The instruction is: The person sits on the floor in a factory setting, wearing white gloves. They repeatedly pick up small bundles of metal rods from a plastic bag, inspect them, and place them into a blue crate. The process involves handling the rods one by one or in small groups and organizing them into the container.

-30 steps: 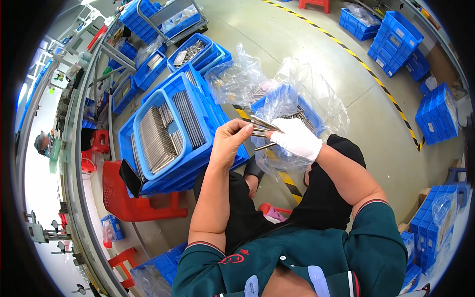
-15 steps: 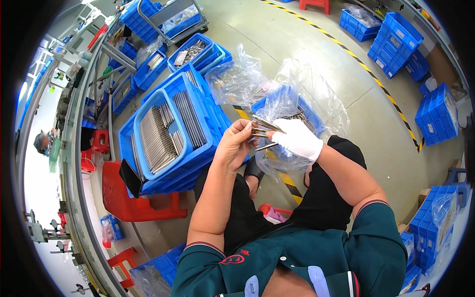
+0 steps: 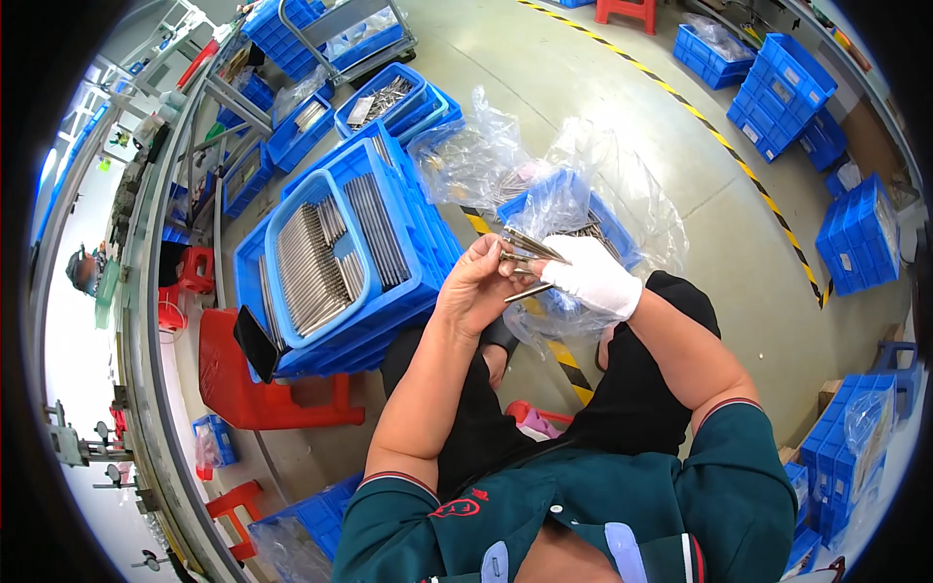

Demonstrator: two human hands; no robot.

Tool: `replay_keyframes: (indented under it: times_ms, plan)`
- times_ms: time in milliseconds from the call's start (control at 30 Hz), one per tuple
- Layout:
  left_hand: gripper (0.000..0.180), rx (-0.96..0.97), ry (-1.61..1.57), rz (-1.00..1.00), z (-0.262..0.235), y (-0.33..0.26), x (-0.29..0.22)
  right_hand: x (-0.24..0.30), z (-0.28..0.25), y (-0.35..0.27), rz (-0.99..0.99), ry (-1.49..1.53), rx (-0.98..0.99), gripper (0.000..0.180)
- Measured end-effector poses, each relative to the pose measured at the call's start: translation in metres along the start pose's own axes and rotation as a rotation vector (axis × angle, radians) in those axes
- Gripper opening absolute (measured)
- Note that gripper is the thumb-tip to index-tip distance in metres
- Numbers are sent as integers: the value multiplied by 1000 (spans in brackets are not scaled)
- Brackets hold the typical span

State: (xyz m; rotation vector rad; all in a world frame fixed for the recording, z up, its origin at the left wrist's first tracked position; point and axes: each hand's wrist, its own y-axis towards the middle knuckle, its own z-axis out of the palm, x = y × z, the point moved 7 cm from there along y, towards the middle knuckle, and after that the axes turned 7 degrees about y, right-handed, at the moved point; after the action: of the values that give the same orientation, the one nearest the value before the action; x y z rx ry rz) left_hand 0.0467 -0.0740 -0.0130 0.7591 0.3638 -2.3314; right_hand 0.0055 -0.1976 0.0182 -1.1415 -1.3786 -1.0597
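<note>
Metal rods [image 3: 530, 255] pinched between two hands above the lap.

Left hand [image 3: 476, 291], bare, closed on the small bundle of rods, fingers curled round the near ends, probably to keep them fanned and steady. Right hand [image 3: 595, 277], in a white glove, clamped on the same bundle from the other side, with one rod poking out below toward the left palm. Held up close at chest height, likely for a good look at each piece. Just behind, a blue bin lined with a clear plastic bag [image 3: 583, 209], within easy reach of the gloved side. To the left, a blue crate [image 3: 330, 262] full of rods laid in neat rows, propped on a red stool [image 3: 258, 389] so it sits near the left arm.
</note>
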Motion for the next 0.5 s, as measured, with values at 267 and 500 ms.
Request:
replay_keyframes:
  times_ms: [267, 500]
  plan:
    - [7, -142, 79, -18, -4, -4, 1, -2, -2, -2, 95, -137, -16, 23]
    - [13, -262, 261, 63, -17, -4, 1, -6, -2, 4, 96, -108, -64, 25]
